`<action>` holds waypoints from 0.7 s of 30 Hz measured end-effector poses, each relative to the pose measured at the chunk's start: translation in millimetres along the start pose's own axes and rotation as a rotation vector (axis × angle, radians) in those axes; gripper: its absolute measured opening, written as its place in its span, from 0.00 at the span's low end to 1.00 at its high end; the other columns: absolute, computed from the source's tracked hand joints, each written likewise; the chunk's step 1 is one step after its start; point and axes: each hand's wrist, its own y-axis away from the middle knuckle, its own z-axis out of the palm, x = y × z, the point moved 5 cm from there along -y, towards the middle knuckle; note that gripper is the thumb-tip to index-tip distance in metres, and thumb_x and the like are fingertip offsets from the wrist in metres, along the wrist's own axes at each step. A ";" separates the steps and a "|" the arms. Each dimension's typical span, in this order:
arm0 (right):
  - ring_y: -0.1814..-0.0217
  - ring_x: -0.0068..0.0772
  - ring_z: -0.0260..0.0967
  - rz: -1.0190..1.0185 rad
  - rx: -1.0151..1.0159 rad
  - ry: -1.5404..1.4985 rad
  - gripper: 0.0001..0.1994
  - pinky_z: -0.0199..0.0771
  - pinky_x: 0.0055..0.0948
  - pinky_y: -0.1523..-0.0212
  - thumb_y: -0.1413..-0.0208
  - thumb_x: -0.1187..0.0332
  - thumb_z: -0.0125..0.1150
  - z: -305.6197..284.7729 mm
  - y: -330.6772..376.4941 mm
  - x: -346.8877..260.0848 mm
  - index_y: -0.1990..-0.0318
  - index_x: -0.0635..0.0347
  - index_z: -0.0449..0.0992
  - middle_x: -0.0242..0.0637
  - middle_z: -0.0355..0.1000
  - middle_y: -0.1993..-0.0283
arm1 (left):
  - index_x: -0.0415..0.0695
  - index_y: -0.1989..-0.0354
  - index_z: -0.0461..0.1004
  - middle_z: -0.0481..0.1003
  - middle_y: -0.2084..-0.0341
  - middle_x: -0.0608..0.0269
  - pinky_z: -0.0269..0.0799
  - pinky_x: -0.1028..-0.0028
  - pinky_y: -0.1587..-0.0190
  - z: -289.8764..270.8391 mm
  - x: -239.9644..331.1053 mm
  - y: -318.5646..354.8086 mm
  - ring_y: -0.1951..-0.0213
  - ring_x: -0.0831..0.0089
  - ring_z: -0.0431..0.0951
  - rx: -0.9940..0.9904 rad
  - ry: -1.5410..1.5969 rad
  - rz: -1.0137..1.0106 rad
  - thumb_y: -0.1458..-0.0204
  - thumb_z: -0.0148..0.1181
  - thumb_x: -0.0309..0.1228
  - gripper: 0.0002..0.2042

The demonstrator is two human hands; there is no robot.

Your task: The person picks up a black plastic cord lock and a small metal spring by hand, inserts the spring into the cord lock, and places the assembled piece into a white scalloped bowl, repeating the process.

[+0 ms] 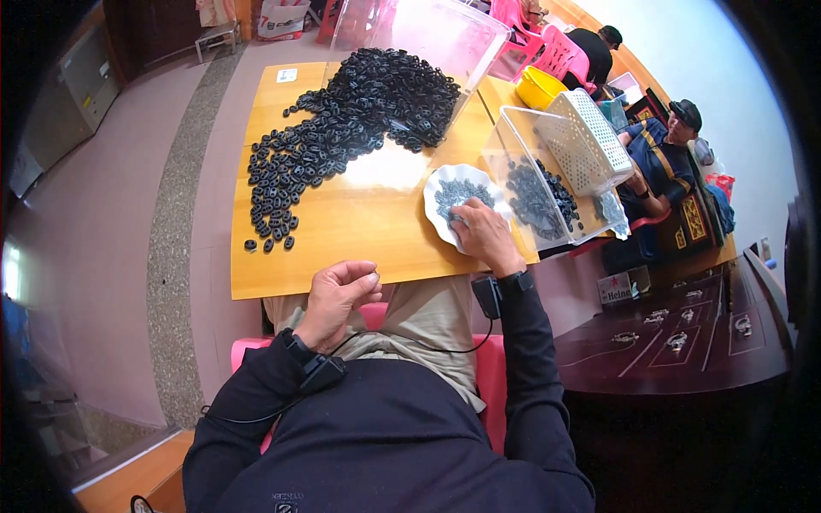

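My right hand (486, 234) reaches into a white scalloped plate (434, 221) at the table's near right. Its fingertips are drawn together among many tiny silvery-grey parts (460, 193), too small to tell apart. Just off the table's near edge, over my lap, my left hand (335, 301) is closed with thumb and forefinger pinched together. What sits in that pinch, if anything, is too small to make out. Farther off lies a big heap of small black oval plastic pieces with two holes (385, 90), like cord locks. It thins into a loose spread (278, 175) on the left.
A tipped clear plastic bin (483, 43) stands behind the black heap. Right of the plate, another clear box (513, 128) holds black and grey parts, beside a white perforated basket (590, 141) and a yellow basin (539, 87). Two people (667, 158) sit beyond, at right.
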 end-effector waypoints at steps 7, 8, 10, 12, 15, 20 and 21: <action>0.61 0.48 0.72 -0.026 0.007 -0.054 0.06 0.72 0.40 0.60 0.48 0.68 0.57 8.3 -1.7 7.4 0.65 0.56 0.79 0.40 0.72 0.63 | 0.38 0.59 0.73 0.76 0.70 0.62 0.78 0.76 0.62 1.3 0.8 0.7 0.69 0.75 0.77 0.015 -0.006 0.000 0.46 0.59 0.23 0.07; 0.61 0.48 0.72 -0.027 0.008 -0.054 0.06 0.72 0.40 0.60 0.48 0.68 0.57 8.9 -1.7 6.8 0.65 0.56 0.79 0.40 0.72 0.63 | 0.38 0.59 0.73 0.76 0.70 0.62 0.78 0.76 0.62 0.8 0.6 0.6 0.69 0.75 0.77 0.015 -0.006 0.001 0.46 0.59 0.23 0.07; 0.62 0.49 0.72 -0.041 0.034 -0.027 0.06 0.72 0.40 0.61 0.48 0.68 0.56 8.7 -0.8 4.6 0.68 0.57 0.78 0.40 0.71 0.65 | 0.38 0.59 0.73 0.76 0.70 0.62 0.78 0.76 0.62 -0.1 -0.1 0.1 0.69 0.76 0.77 0.009 -0.005 0.006 0.46 0.59 0.22 0.07; 0.63 0.49 0.71 -0.038 0.032 -0.024 0.05 0.71 0.41 0.61 0.47 0.68 0.56 8.6 -0.7 4.5 0.70 0.58 0.77 0.41 0.71 0.66 | 0.38 0.59 0.73 0.76 0.70 0.62 0.77 0.76 0.62 0.3 0.1 0.4 0.69 0.76 0.77 0.011 -0.008 0.008 0.46 0.59 0.22 0.07; 0.63 0.49 0.71 -0.031 0.039 -0.027 0.06 0.71 0.42 0.61 0.46 0.68 0.55 9.3 1.1 7.5 0.71 0.58 0.75 0.41 0.70 0.67 | 0.38 0.59 0.73 0.76 0.70 0.62 0.77 0.76 0.63 0.8 -0.4 0.6 0.69 0.76 0.77 0.010 -0.009 0.007 0.46 0.59 0.22 0.07; 0.62 0.51 0.71 -0.001 0.016 0.011 0.06 0.71 0.44 0.61 0.45 0.67 0.54 11.7 3.5 9.7 0.70 0.59 0.74 0.42 0.69 0.65 | 0.37 0.59 0.74 0.77 0.71 0.61 0.77 0.77 0.63 0.3 -2.2 -0.2 0.70 0.77 0.78 0.011 -0.001 0.022 0.47 0.60 0.23 0.08; 0.62 0.52 0.71 0.005 0.003 0.012 0.06 0.70 0.45 0.61 0.44 0.67 0.54 12.7 3.8 11.1 0.69 0.59 0.73 0.43 0.69 0.65 | 0.37 0.59 0.74 0.76 0.71 0.61 0.77 0.77 0.63 0.8 -2.0 -0.1 0.70 0.76 0.78 0.009 -0.005 0.017 0.46 0.59 0.23 0.08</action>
